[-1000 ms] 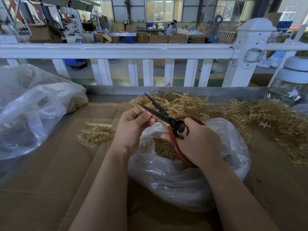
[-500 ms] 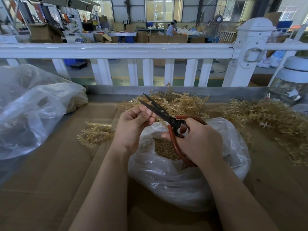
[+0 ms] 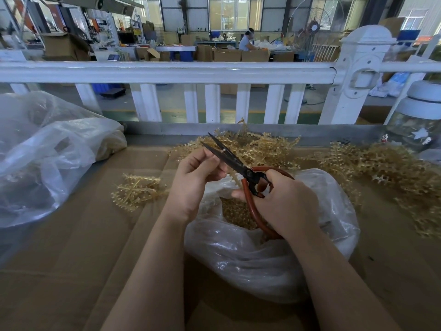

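A right hand [image 3: 286, 204] gripped red-handled scissors [image 3: 235, 163], blades parted, above a plastic bag [image 3: 262, 263], while the left hand [image 3: 193, 180] pinched a gold plastic sprig [image 3: 235, 179] at the blades. Light and likely brittle, the sprig seemed best held near the cut.

Both forearms bare, reaching fwd from bottom edge and converging at centre. L hand [image 3: 196, 180] raised, wrist straight, fingers curled in w/ thumb against fingertips, pinching a gold sprig [image 3: 235, 181], mostly hidden. R hand [image 3: 284, 201] just beside it, slightly lower, back to camera, fingers wrapped thru loop handles of scissors [image 3: 238, 163], thumb tip pointing L.
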A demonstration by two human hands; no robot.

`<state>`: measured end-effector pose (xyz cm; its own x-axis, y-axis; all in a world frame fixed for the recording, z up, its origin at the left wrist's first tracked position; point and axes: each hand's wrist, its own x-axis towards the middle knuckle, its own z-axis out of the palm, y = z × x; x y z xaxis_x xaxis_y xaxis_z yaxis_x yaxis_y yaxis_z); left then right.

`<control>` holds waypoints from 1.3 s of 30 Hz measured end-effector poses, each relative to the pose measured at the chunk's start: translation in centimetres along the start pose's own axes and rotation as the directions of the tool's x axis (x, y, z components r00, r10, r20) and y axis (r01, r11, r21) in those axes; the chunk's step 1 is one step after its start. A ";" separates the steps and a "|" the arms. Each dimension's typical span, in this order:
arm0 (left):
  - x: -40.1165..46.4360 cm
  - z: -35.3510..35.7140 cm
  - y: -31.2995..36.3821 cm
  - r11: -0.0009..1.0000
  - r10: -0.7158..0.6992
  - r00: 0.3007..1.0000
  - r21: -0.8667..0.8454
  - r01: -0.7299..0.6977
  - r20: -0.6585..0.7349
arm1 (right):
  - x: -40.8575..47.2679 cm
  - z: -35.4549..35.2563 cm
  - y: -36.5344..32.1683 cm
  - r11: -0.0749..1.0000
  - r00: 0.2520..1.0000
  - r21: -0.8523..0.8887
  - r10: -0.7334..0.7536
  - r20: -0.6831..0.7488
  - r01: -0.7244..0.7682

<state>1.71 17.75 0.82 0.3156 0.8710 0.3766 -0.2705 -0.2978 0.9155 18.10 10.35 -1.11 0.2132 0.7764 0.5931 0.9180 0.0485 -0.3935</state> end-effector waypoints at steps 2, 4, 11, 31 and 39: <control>0.0 0.0 -0.1 1.000 0.006 1.000 0.014 -0.006 0.000 | 0.0 0.0 0.1 1.000 1.000 0.003 0.003 -0.007 -0.003; 0.0 0.0 -0.1 0.999 0.013 1.000 0.036 -0.013 0.003 | 0.0 0.0 0.1 1.000 1.000 0.000 0.016 -0.003 -0.016; -0.1 0.1 0.0 0.998 0.015 1.000 0.056 -0.016 0.027 | 0.0 0.4 0.3 0.998 0.999 0.065 0.022 0.025 -0.024; -0.2 0.6 0.0 0.999 0.027 0.999 0.038 -0.029 0.033 | 0.0 0.4 0.3 0.995 1.000 0.096 0.019 -0.005 -0.018; -0.1 0.4 -0.1 0.998 -0.025 1.000 -0.063 0.025 0.006 | 0.1 0.4 0.1 0.990 0.999 0.133 0.037 0.007 -0.038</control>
<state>2.08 17.50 0.74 0.3274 0.8759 0.3545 -0.3191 -0.2506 0.9140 18.08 10.63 -1.39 0.2450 0.7822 0.5728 0.8565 0.1022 -0.5059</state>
